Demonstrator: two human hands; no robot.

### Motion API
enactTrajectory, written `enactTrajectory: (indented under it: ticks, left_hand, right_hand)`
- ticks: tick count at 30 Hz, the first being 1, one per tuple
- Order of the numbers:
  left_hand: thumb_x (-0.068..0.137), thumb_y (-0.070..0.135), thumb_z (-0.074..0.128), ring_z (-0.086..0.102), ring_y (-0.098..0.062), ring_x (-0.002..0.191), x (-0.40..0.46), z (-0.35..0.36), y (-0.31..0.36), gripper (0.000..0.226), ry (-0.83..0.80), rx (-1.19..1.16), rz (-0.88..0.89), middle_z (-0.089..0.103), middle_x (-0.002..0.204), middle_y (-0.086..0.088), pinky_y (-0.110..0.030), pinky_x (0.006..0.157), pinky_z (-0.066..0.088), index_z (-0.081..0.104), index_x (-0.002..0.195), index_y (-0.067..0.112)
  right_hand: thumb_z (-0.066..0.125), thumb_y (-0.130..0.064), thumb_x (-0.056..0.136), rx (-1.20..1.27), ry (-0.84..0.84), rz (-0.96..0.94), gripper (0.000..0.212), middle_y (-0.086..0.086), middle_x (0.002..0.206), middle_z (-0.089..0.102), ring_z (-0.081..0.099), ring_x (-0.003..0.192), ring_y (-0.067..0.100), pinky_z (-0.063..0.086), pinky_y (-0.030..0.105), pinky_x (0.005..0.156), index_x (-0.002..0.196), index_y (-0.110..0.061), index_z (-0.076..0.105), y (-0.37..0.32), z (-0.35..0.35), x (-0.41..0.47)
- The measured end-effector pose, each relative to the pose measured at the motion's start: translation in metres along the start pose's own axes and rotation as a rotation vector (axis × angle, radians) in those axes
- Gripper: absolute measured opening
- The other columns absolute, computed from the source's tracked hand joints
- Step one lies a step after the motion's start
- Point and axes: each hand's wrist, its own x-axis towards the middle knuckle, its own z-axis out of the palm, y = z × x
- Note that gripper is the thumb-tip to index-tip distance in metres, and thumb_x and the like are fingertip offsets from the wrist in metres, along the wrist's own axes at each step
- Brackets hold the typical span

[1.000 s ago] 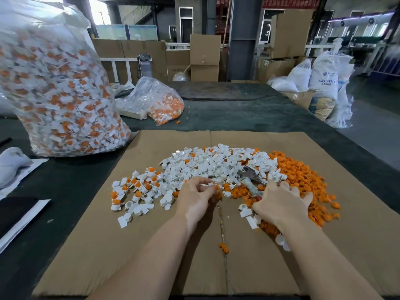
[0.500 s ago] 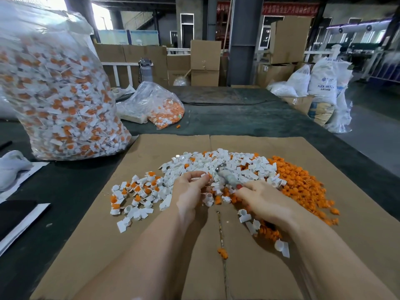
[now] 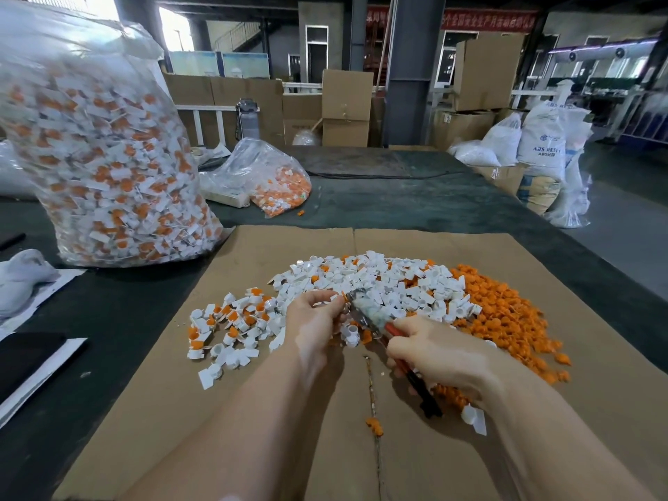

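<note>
Above the cardboard (image 3: pixel 253 410), the right hand (image 3: pixel 437 352) is gripping pliers (image 3: pixel 372 314), the left hand (image 3: pixel 312 321) pinching a cap (image 3: pixel 342 297) at their tip, likely needing a squeeze next.

place: factory floor | evidence: stacked cardboard boxes (image 3: pixel 347 106) stood behind, resin sacks (image 3: pixel 541 142) sat aside, bulk bag of plastic parts (image 3: pixel 105 157) rested on worktable (image 3: pixel 397 207)
</note>
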Motion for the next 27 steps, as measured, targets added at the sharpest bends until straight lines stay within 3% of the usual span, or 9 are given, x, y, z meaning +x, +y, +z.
enactTrajectory:
  ticks: [8, 14, 20, 23, 27]
  left_hand:
    - [0.088, 0.0, 0.061, 0.053, -0.003, 0.042, -0.002, 0.003, 0.001, 0.006, 0.006, -0.026, -0.003, 0.058, 0.064, -0.006, -0.015, 0.041, 0.044, 0.056, 0.091, 0.005]
    - [0.089, -0.001, 0.06, 0.053, -0.002, 0.041, -0.004, 0.004, -0.001, 0.008, 0.015, -0.022, -0.012, 0.058, 0.064, -0.006, -0.014, 0.039, 0.042, 0.057, 0.085, 0.006]
    - [0.088, 0.0, 0.061, 0.055, -0.006, 0.046, -0.004, 0.006, -0.006, 0.006, 0.03, -0.043, -0.044, 0.059, 0.068, -0.007, -0.02, 0.045, 0.047, 0.06, 0.094, 0.001]
    - [0.089, 0.001, 0.06, 0.057, -0.013, 0.057, -0.004, 0.006, -0.011, 0.005, 0.026, -0.045, -0.065, 0.061, 0.071, -0.009, -0.027, 0.057, 0.051, 0.06, 0.094, 0.001]
    - [0.09, 0.002, 0.059, 0.057, -0.012, 0.057, -0.005, 0.005, -0.013, 0.008, 0.019, -0.067, -0.095, 0.059, 0.073, -0.01, -0.028, 0.058, 0.052, 0.059, 0.097, 0.002]
  right_hand:
    - [0.041, -0.018, 0.09, -0.049, 0.016, -0.007, 0.006, 0.004, 0.079, 0.049, 0.046, 0.066, 0.017, 0.034, 0.024, 0.052, 0.085, -0.017, 0.044, -0.004, 0.003, -0.001]
    - [0.037, -0.018, 0.095, -0.195, 0.106, -0.063, 0.016, 0.002, 0.078, 0.047, 0.043, 0.058, 0.013, 0.034, 0.02, 0.05, 0.08, -0.021, 0.037, -0.004, 0.007, 0.0]
    - [0.037, -0.017, 0.097, -0.246, 0.149, -0.073, 0.024, -0.002, 0.075, 0.043, 0.042, 0.059, 0.01, 0.031, 0.021, 0.051, 0.075, -0.025, 0.032, 0.001, 0.01, 0.004]
    - [0.04, -0.019, 0.097, -0.26, 0.183, -0.066, 0.026, -0.004, 0.077, 0.042, 0.041, 0.06, 0.008, 0.029, 0.019, 0.051, 0.075, -0.027, 0.03, 0.006, 0.014, 0.007]
    - [0.049, -0.034, 0.095, -0.231, 0.252, -0.088, 0.017, -0.008, 0.082, 0.047, 0.045, 0.067, 0.005, 0.031, 0.02, 0.054, 0.084, -0.026, 0.039, 0.014, 0.019, 0.011]
